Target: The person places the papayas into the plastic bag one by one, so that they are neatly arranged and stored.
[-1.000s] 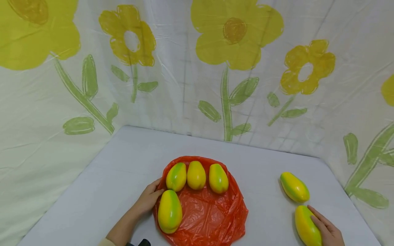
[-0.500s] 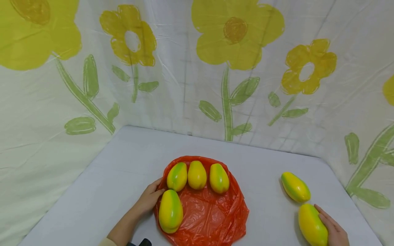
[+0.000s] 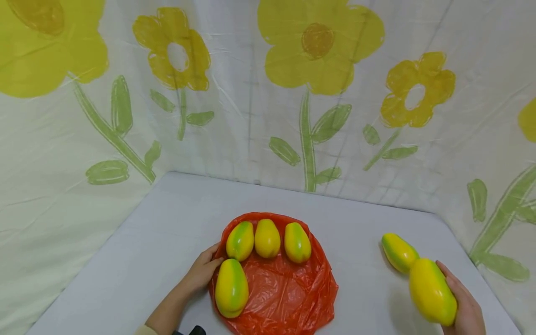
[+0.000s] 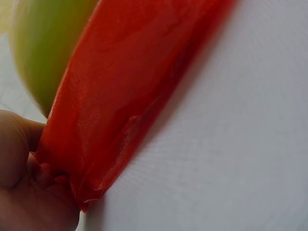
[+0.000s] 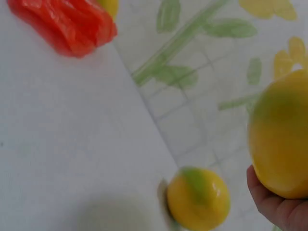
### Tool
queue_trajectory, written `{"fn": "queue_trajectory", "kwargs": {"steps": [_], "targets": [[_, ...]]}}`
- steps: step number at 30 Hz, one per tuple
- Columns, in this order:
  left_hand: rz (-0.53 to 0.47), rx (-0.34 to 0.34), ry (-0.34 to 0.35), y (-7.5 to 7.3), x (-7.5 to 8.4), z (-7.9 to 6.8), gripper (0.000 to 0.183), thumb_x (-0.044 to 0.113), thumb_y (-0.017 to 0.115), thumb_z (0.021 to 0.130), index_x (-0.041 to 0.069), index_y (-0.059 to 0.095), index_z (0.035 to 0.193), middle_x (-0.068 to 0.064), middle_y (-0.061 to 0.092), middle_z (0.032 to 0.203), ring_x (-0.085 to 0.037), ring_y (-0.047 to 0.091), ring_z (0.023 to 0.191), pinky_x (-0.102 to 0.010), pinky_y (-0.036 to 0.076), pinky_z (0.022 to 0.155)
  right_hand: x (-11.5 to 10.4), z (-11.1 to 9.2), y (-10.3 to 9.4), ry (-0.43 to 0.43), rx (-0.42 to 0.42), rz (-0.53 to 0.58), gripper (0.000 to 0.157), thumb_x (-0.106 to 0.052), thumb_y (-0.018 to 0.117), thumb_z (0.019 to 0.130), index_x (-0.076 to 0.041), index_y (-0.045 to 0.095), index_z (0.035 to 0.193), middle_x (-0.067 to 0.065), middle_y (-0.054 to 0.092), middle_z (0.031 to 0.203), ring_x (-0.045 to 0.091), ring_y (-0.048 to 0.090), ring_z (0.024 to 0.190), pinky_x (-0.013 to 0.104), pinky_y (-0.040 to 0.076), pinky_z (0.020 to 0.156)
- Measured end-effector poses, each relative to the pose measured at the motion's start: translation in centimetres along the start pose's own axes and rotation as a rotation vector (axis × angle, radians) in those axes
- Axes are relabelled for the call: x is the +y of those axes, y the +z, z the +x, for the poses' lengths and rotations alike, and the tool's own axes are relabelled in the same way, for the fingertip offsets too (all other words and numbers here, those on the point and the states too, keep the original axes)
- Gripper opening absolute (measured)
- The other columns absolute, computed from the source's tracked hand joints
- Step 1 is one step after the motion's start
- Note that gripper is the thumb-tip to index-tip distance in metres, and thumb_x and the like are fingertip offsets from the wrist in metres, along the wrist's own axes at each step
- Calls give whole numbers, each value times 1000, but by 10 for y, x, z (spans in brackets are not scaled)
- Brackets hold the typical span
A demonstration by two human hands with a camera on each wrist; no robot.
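A red plastic bag [image 3: 280,291] lies spread open on the table, several yellow-green papayas inside: a row of three along its far side and one papaya [image 3: 231,288] at its near left. My left hand [image 3: 204,267] grips the bag's left edge; in the left wrist view, the thumb and fingers pinch the red plastic [image 4: 106,96]. On the right, my right hand [image 3: 464,302] holds a papaya [image 3: 433,291] up off the table, its shadow falling to the left. Just behind it another papaya [image 3: 398,251] lies on the table, partly covered by the held one.
The white table [image 3: 201,200] ends at a hanging cloth [image 3: 238,139] printed with yellow flowers, which runs along the back and both sides. A stretch of tabletop separates the bag from the papayas on the right.
My right hand has lifted the papaya from the table, raising it and shifting it slightly right. My left hand and the bag stay where they were.
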State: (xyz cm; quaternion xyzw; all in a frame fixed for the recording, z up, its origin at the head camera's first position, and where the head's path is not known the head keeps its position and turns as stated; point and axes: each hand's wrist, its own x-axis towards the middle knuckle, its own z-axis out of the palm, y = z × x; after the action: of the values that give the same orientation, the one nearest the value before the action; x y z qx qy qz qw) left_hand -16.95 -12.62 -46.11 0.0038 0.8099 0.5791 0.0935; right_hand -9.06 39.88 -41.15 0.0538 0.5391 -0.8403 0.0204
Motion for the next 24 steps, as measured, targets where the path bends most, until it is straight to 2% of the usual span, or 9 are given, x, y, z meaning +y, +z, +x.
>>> {"fn": "queue_trajectory", "kwargs": {"steps": [2,6,7,9,13,15,18,24], "targets": [[1,-1,0,0,0,0,48,8,42,94,4,37,142,-16,42,144,-33,41,131,-52,34,107,0,-1,11,-63,-30,34,35,-28,34,101,-31,55,128,-25,60,116,-3,58,100,19,54,77],[-5,-4,2,0,0,0,48,8,42,94,4,36,142,-16,42,144,-33,40,131,-52,34,107,0,0,35,-38,86,-97,41,-36,39,98,-34,41,139,-27,48,128,-9,52,103,15,52,79],[-9,-5,3,0,0,0,48,8,42,94,4,36,142,-16,42,144,-33,40,131,-52,34,107,1,1,42,-41,91,-127,43,-37,39,98,-34,38,141,-26,44,131,-10,51,104,15,52,79],[-12,-6,5,0,-1,0,48,8,42,95,4,36,142,-16,41,144,-33,40,132,-52,33,107,3,3,54,-63,65,-155,47,-36,37,99,-31,31,145,-24,40,136,-8,51,105,15,52,80],[-9,-7,7,0,-1,0,48,8,42,95,4,36,142,-16,41,144,-34,39,132,-52,33,108,8,9,83,-148,-24,-93,43,-30,34,101,-26,36,144,-22,43,133,-2,54,106,18,52,82],[-8,-8,6,0,-1,0,48,8,42,95,4,36,142,-16,41,144,-34,39,132,-52,33,107,12,12,98,-163,-33,-81,43,-29,32,101,-25,37,144,-20,40,134,0,55,105,18,52,83],[-9,-7,4,0,-1,0,48,8,42,94,4,36,142,-16,42,144,-33,41,131,-52,34,107,17,17,121,-142,-13,-77,43,-32,32,101,-27,36,143,-17,33,137,-1,53,106,18,51,86],[2,2,8,0,-2,0,48,7,42,94,3,37,141,-17,42,143,-34,41,130,-52,34,107,28,25,165,-57,6,-60,49,-39,30,100,-26,26,147,-15,34,139,-1,51,110,18,49,91]]}}
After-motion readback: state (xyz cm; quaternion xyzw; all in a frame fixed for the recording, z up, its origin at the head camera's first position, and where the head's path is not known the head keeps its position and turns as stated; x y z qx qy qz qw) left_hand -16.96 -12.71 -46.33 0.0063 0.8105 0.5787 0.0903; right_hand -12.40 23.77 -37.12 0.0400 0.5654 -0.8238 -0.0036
